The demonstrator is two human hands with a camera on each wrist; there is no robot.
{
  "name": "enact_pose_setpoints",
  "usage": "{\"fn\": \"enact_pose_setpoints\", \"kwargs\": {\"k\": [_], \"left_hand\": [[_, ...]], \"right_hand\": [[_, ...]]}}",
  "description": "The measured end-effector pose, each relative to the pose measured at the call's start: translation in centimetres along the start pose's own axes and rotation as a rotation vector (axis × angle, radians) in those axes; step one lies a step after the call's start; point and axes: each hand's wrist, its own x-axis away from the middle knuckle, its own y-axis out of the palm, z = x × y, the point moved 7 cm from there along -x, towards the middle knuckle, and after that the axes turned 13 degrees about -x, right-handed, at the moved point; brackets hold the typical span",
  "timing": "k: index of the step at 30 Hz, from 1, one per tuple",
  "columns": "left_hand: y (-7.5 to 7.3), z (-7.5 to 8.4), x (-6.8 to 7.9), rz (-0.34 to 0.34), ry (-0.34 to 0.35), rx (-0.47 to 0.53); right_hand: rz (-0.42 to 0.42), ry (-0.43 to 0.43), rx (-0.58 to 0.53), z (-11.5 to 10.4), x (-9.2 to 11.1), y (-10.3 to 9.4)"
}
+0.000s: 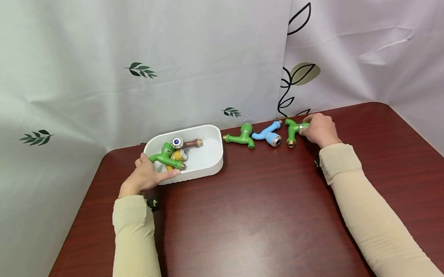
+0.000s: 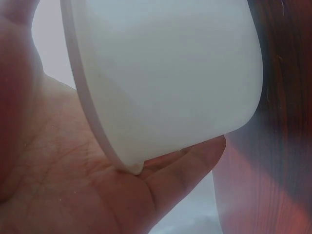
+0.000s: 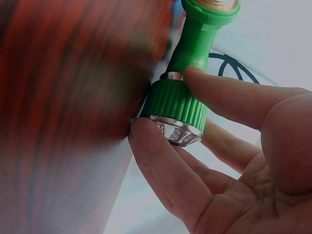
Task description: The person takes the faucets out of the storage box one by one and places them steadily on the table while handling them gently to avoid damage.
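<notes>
My left hand (image 1: 143,176) holds the left end of a white plastic tray (image 1: 217,163), thumb along its front wall; in the left wrist view fingers wrap around the tray's end (image 2: 180,73). Inside lie a green faucet (image 1: 163,158), a yellow faucet (image 1: 178,155) partly under it, and a dark red faucet (image 1: 192,143) with a silver-rimmed knob. At the right, my right hand (image 1: 321,130) pinches the ribbed knob of another green faucet (image 1: 292,129). The right wrist view shows thumb and fingers on that green knob (image 3: 173,102), beside the tabletop.
Between the tray and my right hand, a green faucet (image 1: 241,137) and a light blue faucet (image 1: 268,134) lie along the back of the dark red wooden table (image 1: 252,223). A white curtain (image 1: 199,49) with leaf prints hangs behind and at both sides.
</notes>
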Motion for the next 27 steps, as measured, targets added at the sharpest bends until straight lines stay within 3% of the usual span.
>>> {"fn": "enact_pose_setpoints", "kwargs": {"k": [21, 27], "left_hand": [[-0.09, 0.01, 0.0, -0.02, -0.007, -0.016], [-0.07, -0.07, -0.07, -0.017, -0.006, -0.023]], "right_hand": [[0.006, -0.001, 0.016, -0.36, 0.29, -0.21], [0.047, 0.008, -0.002, -0.79, 0.34, -0.53]]}}
